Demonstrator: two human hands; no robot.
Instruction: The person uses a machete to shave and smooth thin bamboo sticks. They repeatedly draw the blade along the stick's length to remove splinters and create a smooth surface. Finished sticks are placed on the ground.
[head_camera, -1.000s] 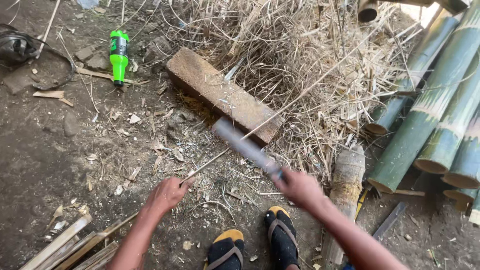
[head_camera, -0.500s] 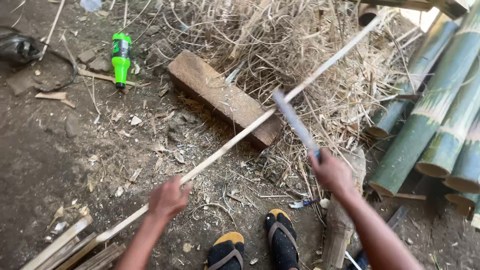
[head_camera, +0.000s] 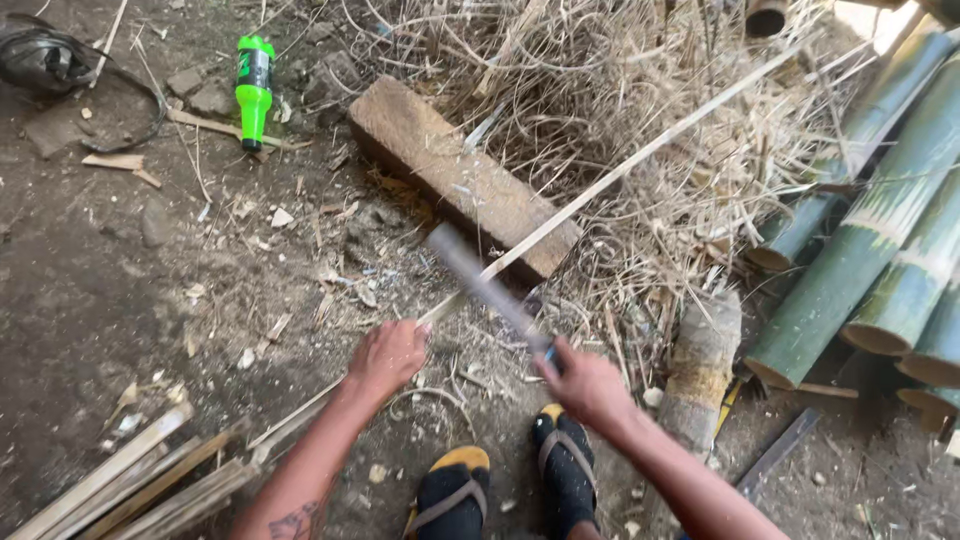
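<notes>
The left hand (head_camera: 388, 357) is wrapped shut around a long bamboo strip (head_camera: 640, 157), pale and thin, running from lower left of centre, where its tail end pokes out behind the wrist, all the way up to the upper right of the frame. It crosses over the near corner of a wooden block (head_camera: 462, 186), a weathered rectangular slab lying slantwise on the dirt in the upper middle. The right hand (head_camera: 585, 385), lower centre right, has its fingers clenched on the handle of a long knife (head_camera: 484, 285); the blade is motion-blurred, grey and flat, angled up and left so its tip sits just beside the strip near the block's lower end. Whether the edge touches the strip cannot be told through the blur.

Behind the block sprawls a heap of dry bamboo shavings (head_camera: 620, 90), straw-coloured and tangled. On the right edge lie thick green bamboo poles (head_camera: 860, 260), cut ends hollow and facing the lower right. A green plastic bottle (head_camera: 254, 88) lies at upper left, its contents not visible through the label. Split bamboo slats (head_camera: 130, 480) are bundled at the lower left corner. Two feet in sandals (head_camera: 510, 480) show at bottom centre.
</notes>
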